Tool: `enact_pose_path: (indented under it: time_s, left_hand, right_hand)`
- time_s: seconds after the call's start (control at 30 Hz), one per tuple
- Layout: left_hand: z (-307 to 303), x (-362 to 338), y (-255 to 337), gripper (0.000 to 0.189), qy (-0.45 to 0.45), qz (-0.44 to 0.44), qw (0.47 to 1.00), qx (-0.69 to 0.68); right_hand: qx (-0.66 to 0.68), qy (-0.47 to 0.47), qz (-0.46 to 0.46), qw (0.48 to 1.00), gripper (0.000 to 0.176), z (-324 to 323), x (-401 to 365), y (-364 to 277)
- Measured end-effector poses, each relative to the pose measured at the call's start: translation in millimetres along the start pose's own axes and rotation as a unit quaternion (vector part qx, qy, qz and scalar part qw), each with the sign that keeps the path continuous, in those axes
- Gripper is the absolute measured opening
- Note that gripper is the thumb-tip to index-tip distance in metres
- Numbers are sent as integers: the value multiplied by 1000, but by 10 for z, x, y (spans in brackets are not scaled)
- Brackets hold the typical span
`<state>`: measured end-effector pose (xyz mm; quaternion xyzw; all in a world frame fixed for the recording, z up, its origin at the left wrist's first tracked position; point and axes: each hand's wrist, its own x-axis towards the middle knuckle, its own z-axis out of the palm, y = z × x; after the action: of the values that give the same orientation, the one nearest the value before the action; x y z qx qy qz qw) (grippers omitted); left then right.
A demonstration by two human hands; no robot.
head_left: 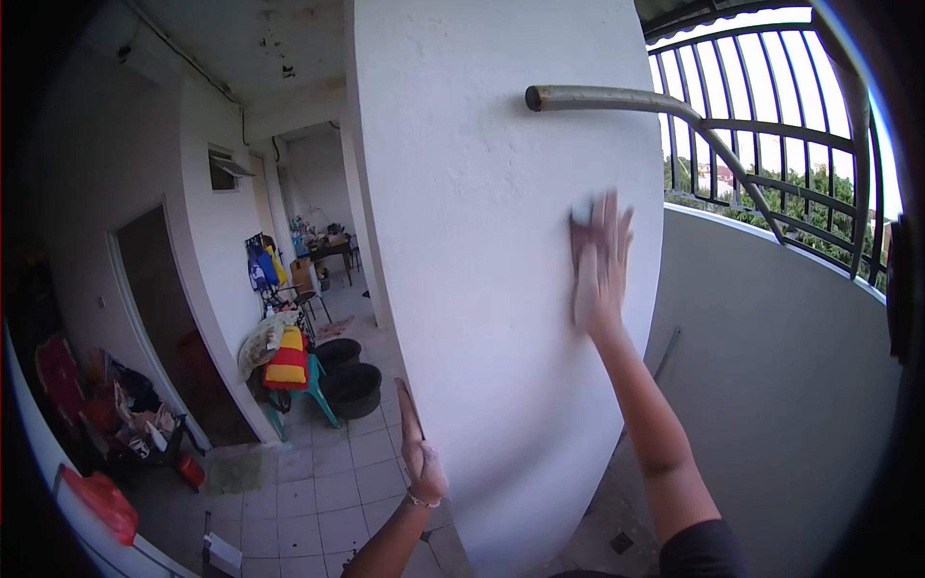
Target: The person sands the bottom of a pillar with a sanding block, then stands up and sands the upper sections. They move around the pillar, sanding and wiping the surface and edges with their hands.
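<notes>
Two hands on a white pillar [482, 173] on a balcony

The right hand [599, 262], blurred, lies flat high on the pillar's face with fingers spread, pressing a dark sheet [579, 229] that peeks out at its upper left. The left hand [420, 455] is lower, fingers straight and together, edge-on against the pillar's left side. A pipe [602, 97] juts out above.

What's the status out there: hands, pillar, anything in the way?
Right hand flat on white pillar, fingers spread, dark sheet under it, blurred. Left hand raised by pillar edge, grip unclear. Metal pipe juts out above.
</notes>
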<state>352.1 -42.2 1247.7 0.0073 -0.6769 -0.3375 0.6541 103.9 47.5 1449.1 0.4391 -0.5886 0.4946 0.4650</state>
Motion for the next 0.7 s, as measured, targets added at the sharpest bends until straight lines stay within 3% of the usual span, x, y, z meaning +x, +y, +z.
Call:
enact_pose_path:
  time_s: [0.07, 0.13, 0.2, 0.33, 0.4, 0.43, 0.47, 0.57, 0.63, 0.7]
  left_hand:
    - [34, -19, -3, 85, 16, 18, 1000, 10]
    - [21, 45, -42, 84, 36, 40, 998, 21]
    - [10, -34, -112, 84, 71, 23, 997, -16]
    - [87, -184, 24, 78, 175, -13, 985, 2]
    - [30, -349, 216, 73, 200, -83, 976, 28]
    - [2, -373, 280, 70, 217, -108, 969, 37]
    - [-45, -467, 332, 68, 221, -80, 969, 79]
    - [-212, -748, 546, 59, 197, 3, 964, 179]
    - [-205, -359, 756, 57, 98, 125, 961, 225]
    - [-126, 307, 1187, 60, -47, 180, 921, 341]
  right_hand:
    - [15, 54, -24, 998, 63, 144, 400, -491]
    - [-37, -16, -119, 992, 68, 210, 479, -1031]
    - [36, -62, -159, 985, 72, 183, 198, -1323]
    - [49, -196, -264, 943, 65, 170, -1027, -1120]
    - [12, -198, -295, 935, 59, 198, -1765, -852]
    - [18, -188, -274, 943, 58, 213, -1692, -887]
    - [24, -181, -255, 950, 58, 202, -1590, -963]
    - [29, -130, -187, 973, 61, 203, -1161, -1294]
    - [14, -109, -151, 982, 62, 225, -665, -1569]
    - [49, -76, -135, 987, 63, 255, -236, -1771]
